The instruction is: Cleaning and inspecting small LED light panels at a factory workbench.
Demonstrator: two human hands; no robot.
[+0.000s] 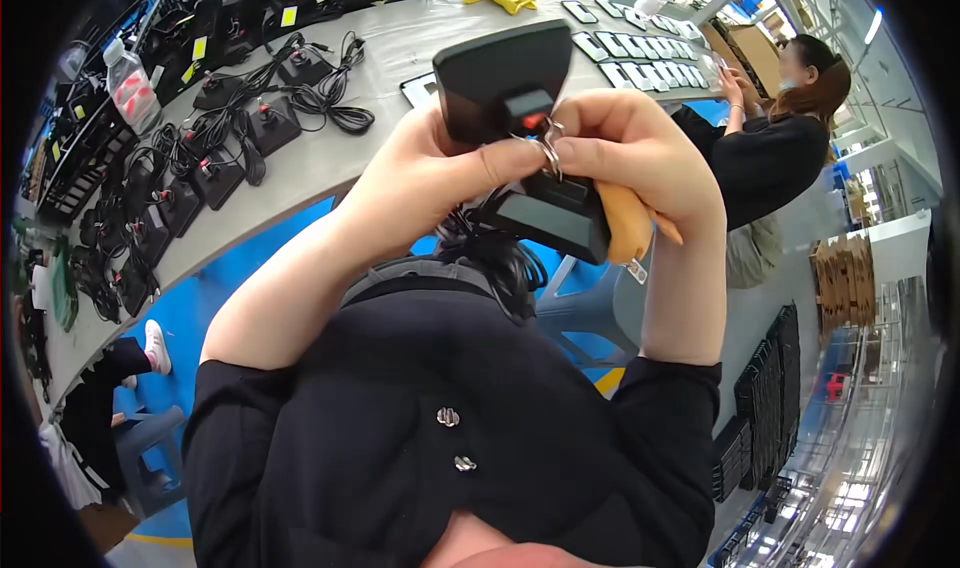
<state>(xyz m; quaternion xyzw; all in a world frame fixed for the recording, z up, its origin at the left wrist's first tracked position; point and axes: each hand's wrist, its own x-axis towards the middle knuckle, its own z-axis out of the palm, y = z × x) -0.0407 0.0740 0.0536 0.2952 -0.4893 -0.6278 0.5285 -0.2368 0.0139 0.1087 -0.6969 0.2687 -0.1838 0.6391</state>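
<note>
In front of my chest, above the table's near edge, I hold a black device with a flat, flared panel (500, 78) and a boxy black lower part (560, 218). A red spot shows at the joint between them. My left hand (425, 173) is closed on the device, its thumb at the joint. My right hand (650, 153) is closed too, thumb and finger pinching a small shiny metal clip (551, 150) there. Under the right palm sits an orange-yellow object (625, 223) with a metal tab at its end; its kind is unclear. Black cables (500, 268) hang below.
Several black devices with coiled cables (270, 118) lie on the table's left, near a clear bottle (130, 86). A yellow cloth (500, 0) and rows of white-framed pieces (640, 48) lie farther back. A person (775, 148) works at the right. A grey-blue stool (590, 303) stands below.
</note>
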